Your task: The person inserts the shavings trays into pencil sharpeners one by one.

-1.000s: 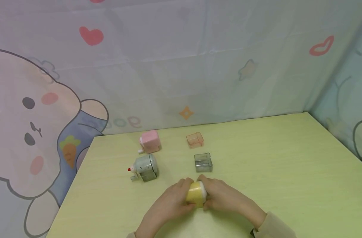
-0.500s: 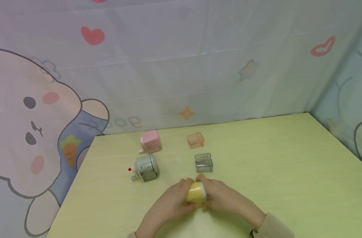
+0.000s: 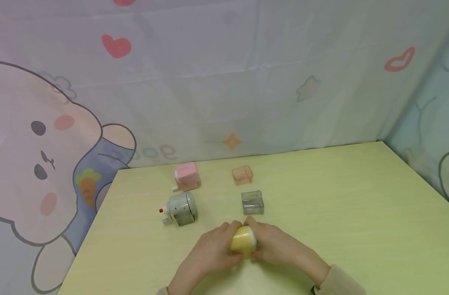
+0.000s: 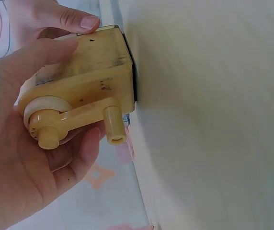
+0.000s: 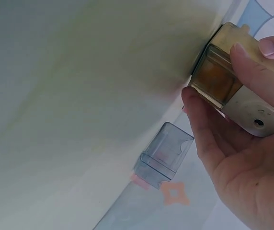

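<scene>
Yellow-green table (image 3: 342,213), toward near edge: left hand (image 3: 214,249) and right hand (image 3: 273,243) are grasping opposite ends of yellow pencil sharpener (image 3: 242,241), probably light, stiff, slippery, best held around its sides.

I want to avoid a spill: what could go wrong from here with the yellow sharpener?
The right hand has fingertips at the edges of the drawer in the yellow sharpener; if it came free suddenly, any shavings might spill, though its contents aren't clear. The clear gray box lies close by, so a jerk could knock it. The crank sticks out beside the left hand and might catch.
</scene>
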### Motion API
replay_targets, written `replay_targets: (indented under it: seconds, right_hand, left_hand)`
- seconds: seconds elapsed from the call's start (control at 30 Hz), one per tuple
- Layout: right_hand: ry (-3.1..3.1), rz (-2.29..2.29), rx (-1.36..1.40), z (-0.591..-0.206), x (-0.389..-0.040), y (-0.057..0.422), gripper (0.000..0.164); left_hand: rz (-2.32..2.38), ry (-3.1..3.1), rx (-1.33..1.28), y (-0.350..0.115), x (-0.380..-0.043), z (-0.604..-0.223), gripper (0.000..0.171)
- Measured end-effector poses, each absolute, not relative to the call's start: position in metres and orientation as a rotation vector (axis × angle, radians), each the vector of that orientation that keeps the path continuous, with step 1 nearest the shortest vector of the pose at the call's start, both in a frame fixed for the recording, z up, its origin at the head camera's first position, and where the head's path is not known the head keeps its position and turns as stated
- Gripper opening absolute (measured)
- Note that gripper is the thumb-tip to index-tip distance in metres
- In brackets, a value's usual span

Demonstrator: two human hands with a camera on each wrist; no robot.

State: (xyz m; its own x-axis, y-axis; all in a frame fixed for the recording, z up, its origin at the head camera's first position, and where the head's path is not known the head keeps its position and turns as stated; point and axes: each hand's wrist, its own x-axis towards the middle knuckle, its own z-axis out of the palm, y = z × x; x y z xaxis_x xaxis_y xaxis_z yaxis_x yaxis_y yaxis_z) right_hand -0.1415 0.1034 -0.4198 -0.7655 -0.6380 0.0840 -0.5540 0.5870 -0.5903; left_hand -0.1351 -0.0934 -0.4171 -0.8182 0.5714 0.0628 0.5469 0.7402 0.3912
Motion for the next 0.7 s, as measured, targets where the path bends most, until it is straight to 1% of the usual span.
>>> replay_targets:
  seconds: [0.1, 0.23, 0.33, 0.43, 0.5, 0.57, 0.7]
  right_hand:
    - [2.696, -0.901, -1.011, -0.419, -0.14, 0.104, 0.059]
    - [2.701, -0.89, -1.018, -0.417, -0.139, 0.106, 0.061]
    - [2.712, -0.878, -0.989, -0.414, -0.138, 0.11, 0.066]
    - [2.741, -0.861, -0.954, -0.41, -0.138, 0.117, 0.069]
    - [2.764, -0.854, -0.952, -0.407, -0.14, 0.121, 0.065]
    - [2.795, -0.825, -0.972, -0.405, -0.142, 0.125, 0.057]
    - [2.88, -0.754, -0.992, -0.403, -0.147, 0.128, 0.044]
  left_hand:
    - [0.616, 2.879, 0.903, -0.094, -0.135, -0.415, 0.057]
    - [0.628, 2.884, 0.891, -0.095, -0.134, -0.413, 0.06]
    - [0.622, 2.908, 0.891, -0.098, -0.134, -0.411, 0.066]
    - [0.609, 2.963, 0.88, -0.103, -0.133, -0.408, 0.075]
    - [0.617, 3.004, 0.857, -0.108, -0.133, -0.405, 0.08]
    - [0.636, 3.035, 0.838, -0.113, -0.134, -0.402, 0.081]
    - [0.669, 3.094, 0.831, -0.122, -0.137, -0.398, 0.073]
